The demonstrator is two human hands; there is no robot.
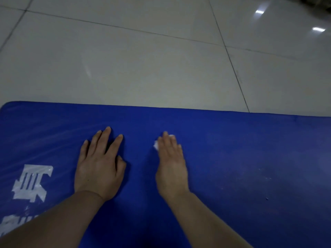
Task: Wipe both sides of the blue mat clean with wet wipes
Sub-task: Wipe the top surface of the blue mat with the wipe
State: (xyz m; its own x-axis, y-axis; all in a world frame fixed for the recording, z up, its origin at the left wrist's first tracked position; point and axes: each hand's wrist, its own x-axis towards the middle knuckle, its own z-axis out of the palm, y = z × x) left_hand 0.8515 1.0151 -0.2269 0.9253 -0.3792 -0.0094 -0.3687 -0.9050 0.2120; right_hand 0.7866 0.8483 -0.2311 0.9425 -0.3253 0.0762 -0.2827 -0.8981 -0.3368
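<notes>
Left hand (99, 167) flat, fingers spread, pinning blue mat (232, 158) to floor (143, 68); right hand (171, 161) flat, pressing wet wipe (156, 145) for scrubbing.

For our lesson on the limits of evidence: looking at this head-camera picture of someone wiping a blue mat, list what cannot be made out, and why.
- Wet wipe: mostly hidden under the right hand; only white bits show.
- Blue mat: cut off by the left, right and bottom edges; its underside is hidden.
- White print: cut by the frame's edge and covered by the left forearm.
- Specks on the mat: too small to identify.
- Dark thing, top right corner: cut off.
</notes>
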